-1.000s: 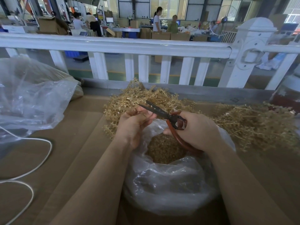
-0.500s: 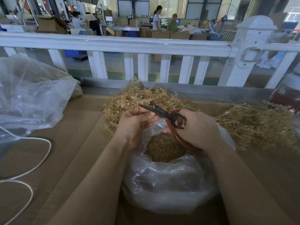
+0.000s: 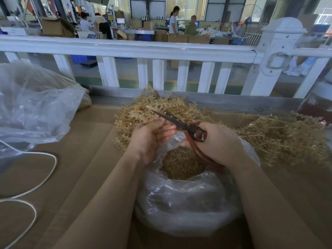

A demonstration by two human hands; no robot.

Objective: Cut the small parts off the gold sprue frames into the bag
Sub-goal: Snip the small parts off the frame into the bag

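Right hand (image 3: 218, 141) wrapped round red scissors (image 3: 181, 124), left hand (image 3: 152, 136) pinching a gold sprue frame (image 3: 142, 115) above the open bag (image 3: 183, 200); blades close to fingertips, risking a nick, or parts flicking past the bag's mouth

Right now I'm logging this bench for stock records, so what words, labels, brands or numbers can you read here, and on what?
None can be read.
Scissors in the right hand: no visible brand or mark.
Clear bag and the gold sprue frames held by the left hand: no print.
Boxes and screens behind the white railing: any labels or signs are too small and blurred.
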